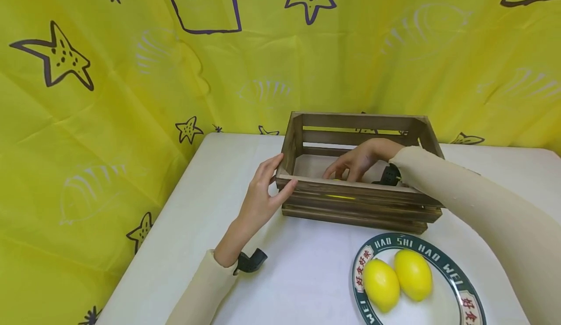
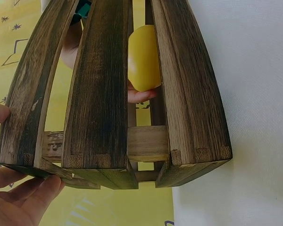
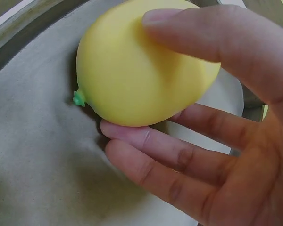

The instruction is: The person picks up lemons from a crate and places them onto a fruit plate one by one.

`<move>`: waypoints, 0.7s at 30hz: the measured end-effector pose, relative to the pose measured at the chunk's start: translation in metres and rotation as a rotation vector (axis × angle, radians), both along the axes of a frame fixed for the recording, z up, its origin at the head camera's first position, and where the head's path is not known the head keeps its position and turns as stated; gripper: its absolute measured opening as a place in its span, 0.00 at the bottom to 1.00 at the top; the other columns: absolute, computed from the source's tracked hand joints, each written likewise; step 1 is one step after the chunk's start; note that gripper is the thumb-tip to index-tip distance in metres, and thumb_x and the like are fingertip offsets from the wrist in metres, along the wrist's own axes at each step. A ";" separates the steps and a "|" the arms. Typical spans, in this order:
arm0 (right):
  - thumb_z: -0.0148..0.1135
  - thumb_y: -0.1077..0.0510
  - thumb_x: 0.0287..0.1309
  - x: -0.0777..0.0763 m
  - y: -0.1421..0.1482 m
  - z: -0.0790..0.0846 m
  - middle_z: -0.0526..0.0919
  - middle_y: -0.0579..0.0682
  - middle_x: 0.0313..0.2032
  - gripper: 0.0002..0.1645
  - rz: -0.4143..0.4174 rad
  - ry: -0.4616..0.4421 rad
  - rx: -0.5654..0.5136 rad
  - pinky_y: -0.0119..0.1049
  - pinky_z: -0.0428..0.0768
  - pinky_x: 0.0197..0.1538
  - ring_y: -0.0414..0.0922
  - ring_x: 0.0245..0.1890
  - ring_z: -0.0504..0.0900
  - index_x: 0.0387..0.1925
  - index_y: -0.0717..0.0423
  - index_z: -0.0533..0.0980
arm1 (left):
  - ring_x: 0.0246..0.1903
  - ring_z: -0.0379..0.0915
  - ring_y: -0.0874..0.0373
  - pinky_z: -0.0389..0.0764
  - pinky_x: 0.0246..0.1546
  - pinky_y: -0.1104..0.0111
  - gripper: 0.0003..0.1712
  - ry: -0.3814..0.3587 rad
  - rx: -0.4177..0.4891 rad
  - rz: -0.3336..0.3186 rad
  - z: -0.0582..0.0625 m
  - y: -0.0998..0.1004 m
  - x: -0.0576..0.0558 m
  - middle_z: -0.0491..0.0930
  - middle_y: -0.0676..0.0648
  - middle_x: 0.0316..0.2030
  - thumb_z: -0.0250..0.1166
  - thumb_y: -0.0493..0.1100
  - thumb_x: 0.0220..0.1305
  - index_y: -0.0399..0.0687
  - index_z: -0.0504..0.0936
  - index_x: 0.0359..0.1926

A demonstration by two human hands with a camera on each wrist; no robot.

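A dark brown slatted wooden crate stands on the white table. My left hand holds its left front corner, thumb on the front rim and fingers round the left end. Inside the crate, my right hand grips a yellow lemon with a small green stem end. The right wrist view has the thumb over the lemon and the fingers along its lower side, close over the crate's pale floor. Through the front slats, the left wrist view shows part of this lemon. In the head view it is mostly hidden.
In front of the crate lies a white plate with a green lettered rim. It bears two lemons, the left one beside the right one. A yellow patterned cloth hangs behind and to the left of the table.
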State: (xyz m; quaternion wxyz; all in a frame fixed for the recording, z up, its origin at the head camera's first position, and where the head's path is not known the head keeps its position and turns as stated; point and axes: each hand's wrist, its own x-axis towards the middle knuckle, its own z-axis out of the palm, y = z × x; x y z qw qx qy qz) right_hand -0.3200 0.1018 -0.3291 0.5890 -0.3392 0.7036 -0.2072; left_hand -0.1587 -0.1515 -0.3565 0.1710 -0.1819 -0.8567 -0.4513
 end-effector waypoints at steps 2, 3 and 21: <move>0.64 0.60 0.60 0.000 0.000 0.001 0.66 0.59 0.62 0.39 0.000 0.038 -0.009 0.40 0.79 0.54 0.52 0.58 0.69 0.71 0.49 0.61 | 0.63 0.67 0.45 0.79 0.56 0.57 0.36 -0.001 0.003 0.002 0.000 0.000 0.000 0.66 0.38 0.65 0.67 0.43 0.64 0.39 0.65 0.70; 0.64 0.60 0.60 -0.001 0.000 0.001 0.67 0.59 0.61 0.39 0.005 0.061 -0.025 0.39 0.79 0.53 0.52 0.58 0.69 0.71 0.49 0.61 | 0.63 0.67 0.45 0.79 0.56 0.57 0.36 -0.002 0.004 0.003 -0.001 0.000 0.000 0.66 0.38 0.65 0.67 0.43 0.64 0.40 0.65 0.70; 0.65 0.64 0.56 -0.006 0.000 0.010 0.67 0.61 0.57 0.41 -0.098 0.089 -0.338 0.44 0.80 0.53 0.55 0.52 0.72 0.68 0.61 0.59 | 0.62 0.68 0.44 0.80 0.55 0.56 0.37 -0.007 0.004 0.005 0.000 0.002 0.001 0.66 0.38 0.65 0.67 0.43 0.64 0.39 0.64 0.70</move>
